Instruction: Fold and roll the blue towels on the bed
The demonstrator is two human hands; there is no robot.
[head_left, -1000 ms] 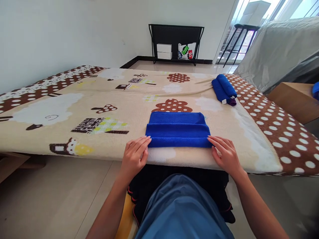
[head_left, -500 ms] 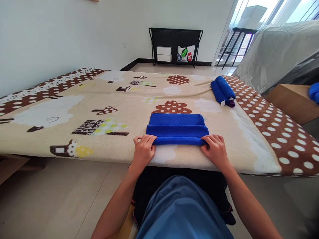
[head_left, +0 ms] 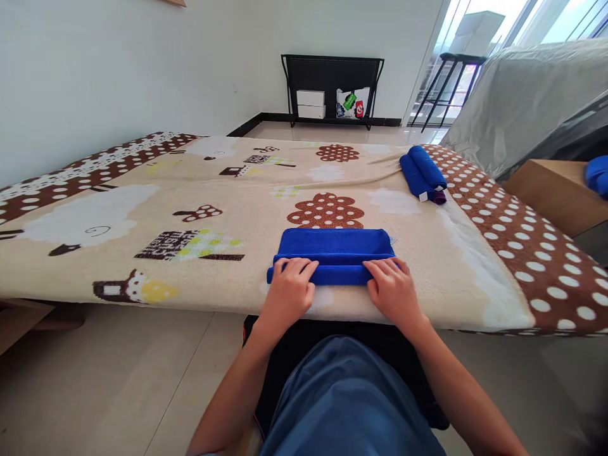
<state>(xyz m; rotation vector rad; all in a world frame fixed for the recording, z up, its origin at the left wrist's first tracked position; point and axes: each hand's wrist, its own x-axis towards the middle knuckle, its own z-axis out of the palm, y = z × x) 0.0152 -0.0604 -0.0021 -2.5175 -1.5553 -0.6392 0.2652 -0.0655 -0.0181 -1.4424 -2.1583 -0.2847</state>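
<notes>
A folded blue towel (head_left: 335,246) lies near the front edge of a bed covered with a beige patterned blanket (head_left: 190,209). Its near edge is curled into a thick roll. My left hand (head_left: 289,290) rests on the left part of that roll, fingers curled over it. My right hand (head_left: 392,290) presses on the right part in the same way. Both hands sit side by side, close together, gripping the rolled edge.
Rolled blue towels (head_left: 422,174) lie at the bed's far right, on the brown dotted border. A wooden table (head_left: 555,190) with another blue item (head_left: 597,174) stands to the right. A black shelf (head_left: 332,85) stands against the far wall.
My hands moved from the towel's outer corners inward onto its near edge. The near fold has been rolled forward, so the towel looks shorter front to back.
</notes>
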